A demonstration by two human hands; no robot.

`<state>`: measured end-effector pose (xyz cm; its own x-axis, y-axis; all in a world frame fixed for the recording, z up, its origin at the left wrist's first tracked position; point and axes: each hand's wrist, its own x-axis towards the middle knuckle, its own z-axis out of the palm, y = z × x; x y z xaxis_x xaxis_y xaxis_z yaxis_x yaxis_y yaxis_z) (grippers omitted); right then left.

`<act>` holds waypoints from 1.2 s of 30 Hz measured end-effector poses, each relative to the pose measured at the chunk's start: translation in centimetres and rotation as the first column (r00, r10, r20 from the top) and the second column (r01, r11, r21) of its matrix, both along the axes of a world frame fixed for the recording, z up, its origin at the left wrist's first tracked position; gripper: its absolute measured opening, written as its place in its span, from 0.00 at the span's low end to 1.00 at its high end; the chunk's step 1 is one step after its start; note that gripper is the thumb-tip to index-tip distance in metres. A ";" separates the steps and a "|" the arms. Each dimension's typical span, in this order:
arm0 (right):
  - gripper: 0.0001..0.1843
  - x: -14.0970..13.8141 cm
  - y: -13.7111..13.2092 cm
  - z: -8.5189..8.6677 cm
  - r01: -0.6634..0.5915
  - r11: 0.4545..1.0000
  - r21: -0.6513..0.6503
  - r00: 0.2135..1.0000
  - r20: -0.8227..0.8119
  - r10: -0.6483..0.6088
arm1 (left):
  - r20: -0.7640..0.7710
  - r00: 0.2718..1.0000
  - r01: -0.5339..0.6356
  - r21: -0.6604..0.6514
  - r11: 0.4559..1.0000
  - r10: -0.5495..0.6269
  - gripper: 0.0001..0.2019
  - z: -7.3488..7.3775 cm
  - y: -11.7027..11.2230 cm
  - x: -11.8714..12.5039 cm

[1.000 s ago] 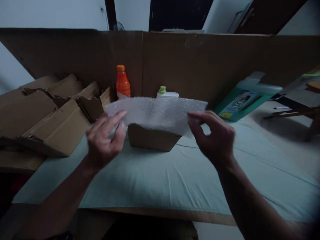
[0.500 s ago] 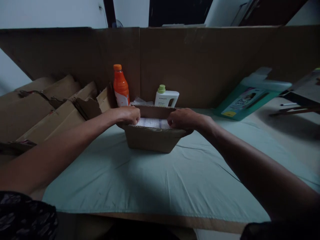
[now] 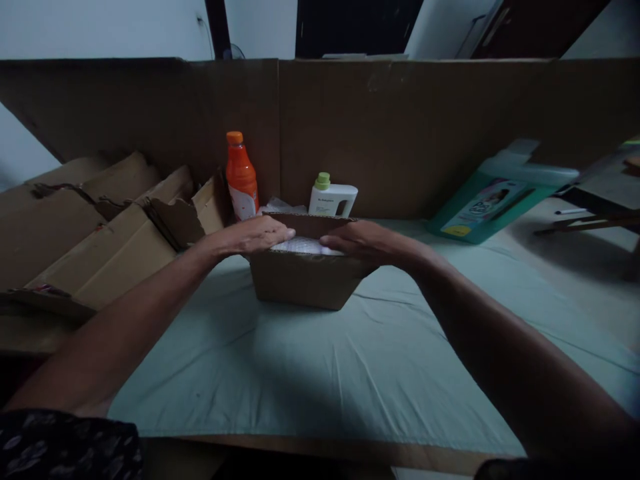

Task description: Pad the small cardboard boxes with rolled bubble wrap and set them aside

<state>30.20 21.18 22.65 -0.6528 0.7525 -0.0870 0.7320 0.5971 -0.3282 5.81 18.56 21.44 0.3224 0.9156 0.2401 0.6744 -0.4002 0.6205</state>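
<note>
An open cardboard box stands on the cloth-covered table in front of me. Inside it lies white bubble-wrapped stuff, its kind hidden by the wrap. My left hand is closed over the box's left end, with the thumb pointing inward above the wrap. At the right end my right hand grips the box in the same way, thumb inward. Most fingers of both hands are hidden on the far or outer sides of the ends.
Behind the box stand an orange bottle and a white jug with a green cap. A large teal jug is at the right. Several cardboard boxes fill the left side. A cardboard wall closes off the back.
Both hands have shifted from fists at the box's side edges to a flatter hold over its ends, thumbs now stretched inward. The box has stayed in place.
</note>
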 end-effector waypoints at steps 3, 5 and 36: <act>0.23 3.6 -2.8 -0.7 0.212 0.967 0.141 0.906 -0.399 -0.140 | 0.079 0.993 -0.102 0.141 0.985 0.091 0.16 -0.6 -3.5 -1.7; 0.20 6.4 -5.0 -2.4 0.417 0.887 0.200 0.800 -0.544 -0.253 | 0.229 0.938 -0.315 0.261 0.912 0.259 0.16 -2.6 -6.0 -3.4; 0.34 -19.4 -0.4 -17.8 -0.116 0.985 -0.124 0.704 -0.710 -0.006 | 0.595 0.324 -0.875 -0.107 0.472 0.735 0.36 -17.3 -19.5 -7.4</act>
